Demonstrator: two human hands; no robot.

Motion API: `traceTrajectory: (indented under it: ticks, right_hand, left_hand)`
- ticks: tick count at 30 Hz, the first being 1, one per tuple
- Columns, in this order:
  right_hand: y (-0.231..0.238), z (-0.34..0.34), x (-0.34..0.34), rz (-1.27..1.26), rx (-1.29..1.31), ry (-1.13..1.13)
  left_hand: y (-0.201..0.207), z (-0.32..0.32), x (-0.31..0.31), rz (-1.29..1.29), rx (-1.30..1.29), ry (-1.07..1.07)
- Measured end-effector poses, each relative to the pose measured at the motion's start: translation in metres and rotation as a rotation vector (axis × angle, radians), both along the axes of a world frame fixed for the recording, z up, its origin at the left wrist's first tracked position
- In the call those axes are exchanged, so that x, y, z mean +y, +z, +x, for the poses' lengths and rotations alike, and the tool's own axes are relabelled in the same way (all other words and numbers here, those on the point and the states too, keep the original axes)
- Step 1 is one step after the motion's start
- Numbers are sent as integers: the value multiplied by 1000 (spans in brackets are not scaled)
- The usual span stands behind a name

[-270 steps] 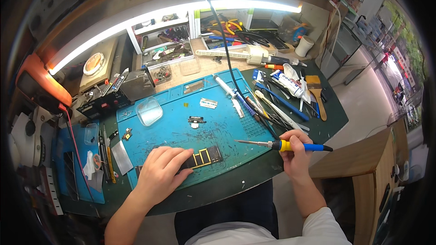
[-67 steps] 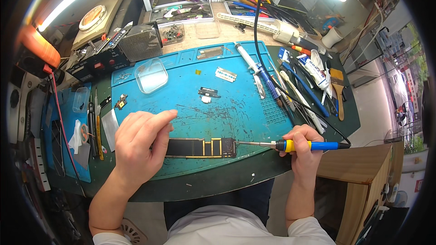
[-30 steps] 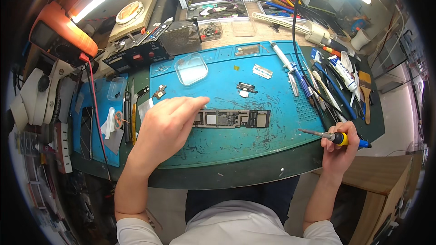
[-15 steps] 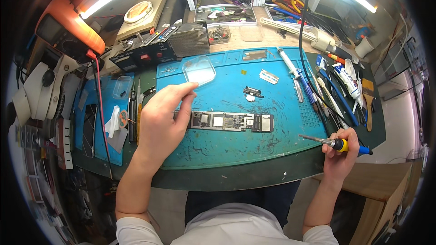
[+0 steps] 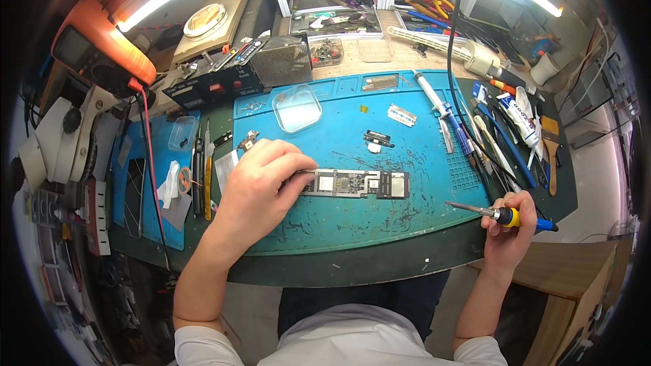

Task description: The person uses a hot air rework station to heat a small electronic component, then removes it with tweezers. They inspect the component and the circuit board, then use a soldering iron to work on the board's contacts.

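A long, narrow circuit board (image 5: pixel 349 183) with metal shields and chips lies on the blue work mat (image 5: pixel 352 230). My left hand (image 5: pixel 261 179) is over its left end, thumb and fingers closed in a pinch. The hand hides that end of the board, and what the fingertips hold, if anything, does not show. Off to the right, above the mat's edge, my right hand (image 5: pixel 507 224) grips a soldering iron (image 5: pixel 504 215) with a blue and yellow handle. Its metal tip points left, apart from the board.
A clear plastic box (image 5: pixel 297 110) sits behind the left hand. Small dark parts (image 5: pixel 378 139) and a razor blade (image 5: pixel 402 114) lie beyond the board. Syringe (image 5: pixel 430 91), brush (image 5: pixel 550 142) and tubes crowd the right. An orange multimeter (image 5: pixel 102 47) stands at left; a black cable (image 5: pixel 458 34) hangs down.
My left hand has moved right and nearer, from beside the clear box to the board's left end, uncovering small parts behind it. The right hand and soldering iron have stayed put.
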State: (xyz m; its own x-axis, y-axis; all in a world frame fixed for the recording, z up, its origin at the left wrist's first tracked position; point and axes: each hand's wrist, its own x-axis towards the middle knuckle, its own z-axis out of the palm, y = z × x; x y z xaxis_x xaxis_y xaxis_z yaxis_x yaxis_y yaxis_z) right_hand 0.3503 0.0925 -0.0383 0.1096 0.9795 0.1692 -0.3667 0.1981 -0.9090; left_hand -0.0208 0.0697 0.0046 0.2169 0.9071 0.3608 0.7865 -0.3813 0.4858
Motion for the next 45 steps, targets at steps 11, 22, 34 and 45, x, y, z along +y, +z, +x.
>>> traceTrajectory:
  ticks: [11, 22, 34, 45]
  right_hand:
    - [5, -4, -2, -24, 21, -7]
    - [7, 2, -4, -39, -12, 76]
    - [1, 3, -4, -51, 106, 50]
    - [-1, 5, -4, -29, 97, 70]
  left_hand:
    - [-6, 14, 2, -27, 47, -55]
    - [-4, 19, 5, -172, 51, 3]
    - [-1, 18, 9, -214, 111, -25]
    - [-1, 21, 19, -252, 134, -71]
